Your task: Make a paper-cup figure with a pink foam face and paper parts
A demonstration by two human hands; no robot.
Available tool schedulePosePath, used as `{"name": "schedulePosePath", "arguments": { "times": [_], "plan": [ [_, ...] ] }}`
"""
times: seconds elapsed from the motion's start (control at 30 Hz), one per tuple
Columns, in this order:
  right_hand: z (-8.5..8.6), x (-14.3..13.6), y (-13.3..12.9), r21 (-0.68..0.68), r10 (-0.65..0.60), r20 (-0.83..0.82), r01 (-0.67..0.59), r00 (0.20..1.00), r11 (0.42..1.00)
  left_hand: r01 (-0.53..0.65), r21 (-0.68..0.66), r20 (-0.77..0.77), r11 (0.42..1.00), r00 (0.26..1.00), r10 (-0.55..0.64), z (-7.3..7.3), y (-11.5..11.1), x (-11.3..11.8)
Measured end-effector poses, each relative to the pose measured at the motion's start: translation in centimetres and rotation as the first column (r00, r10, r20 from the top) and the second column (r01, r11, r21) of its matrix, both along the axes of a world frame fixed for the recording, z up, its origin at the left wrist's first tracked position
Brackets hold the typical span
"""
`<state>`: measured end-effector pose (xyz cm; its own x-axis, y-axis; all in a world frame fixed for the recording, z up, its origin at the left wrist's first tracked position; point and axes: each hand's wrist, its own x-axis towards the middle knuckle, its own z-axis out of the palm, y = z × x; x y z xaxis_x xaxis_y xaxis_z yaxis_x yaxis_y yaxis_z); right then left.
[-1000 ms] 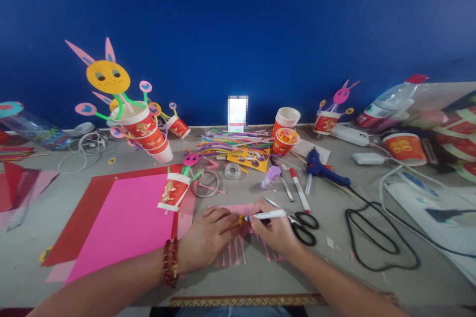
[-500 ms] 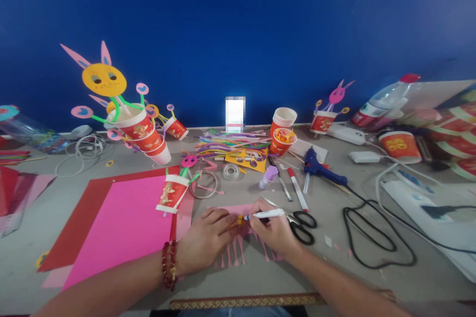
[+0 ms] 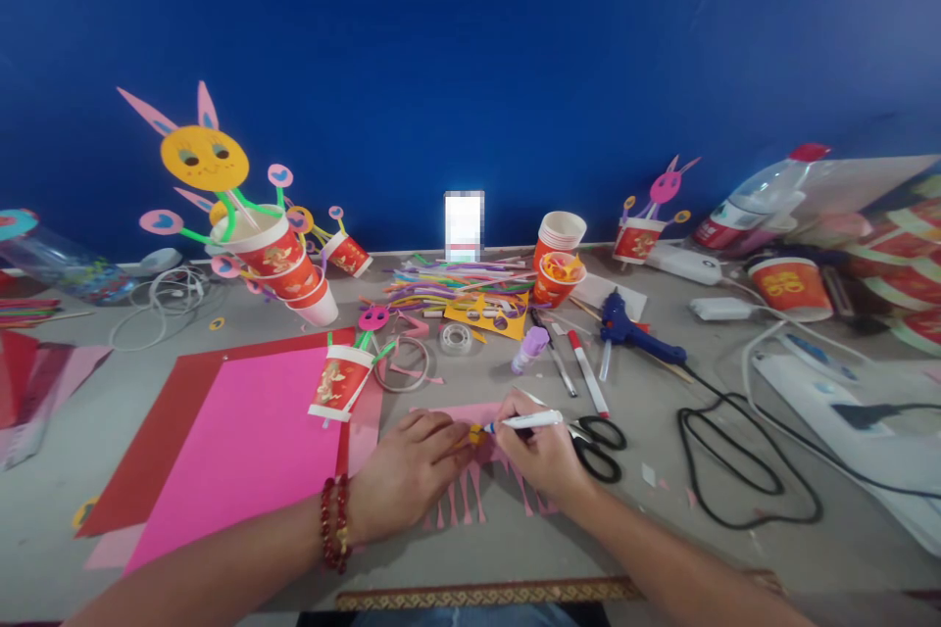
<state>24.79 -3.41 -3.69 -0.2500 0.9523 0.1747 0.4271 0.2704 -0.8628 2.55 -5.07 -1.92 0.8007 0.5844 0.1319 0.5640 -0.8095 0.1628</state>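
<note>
My right hand (image 3: pixel 540 446) is closed round a white marker (image 3: pixel 535 419), its blue tip pointing left at a small yellow paper piece (image 3: pixel 475 433). The fingertips of my left hand (image 3: pixel 412 470) hold that piece down, hiding part of it. Beneath both hands lies a pink paper strip (image 3: pixel 465 498) whose near edge is cut into a fringe. Black-handled scissors (image 3: pixel 599 446) rest just right of my right hand, their blades partly covered by it. A red paper cup (image 3: pixel 342 382) with a pink face on straws leans beyond my left hand.
Pink and red paper sheets (image 3: pixel 250 451) lie at the left. Further back are a tape roll (image 3: pixel 456 339), a purple glue stick (image 3: pixel 530 351), a red-capped marker (image 3: pixel 588 374), a blue glue gun (image 3: pixel 639 333) with its black cord, a heap of coloured straws (image 3: pixel 448 286) and stacked cups (image 3: pixel 563 230).
</note>
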Motion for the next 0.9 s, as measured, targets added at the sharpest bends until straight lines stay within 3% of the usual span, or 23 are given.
{"name": "schedulePosePath", "arguments": {
  "times": [0.27,0.4,0.9],
  "plan": [
    [0.1,0.0,-0.1,-0.015,-0.005,-0.08,0.004,0.997,1.0,0.002,0.011,-0.001,1.0,1.0,-0.002,-0.1,0.0,-0.1],
    [0.8,-0.2,0.0,0.025,0.07,-0.019,-0.069,0.997,0.997,0.003,0.026,0.005,1.0,1.0,-0.003,-0.1,0.0,0.0],
    [0.9,-0.4,0.2,0.074,0.088,0.093,-0.095,0.992,0.993,0.014,-0.005,0.022,1.0,1.0,-0.014,0.0,0.1,0.0]
  ]
}}
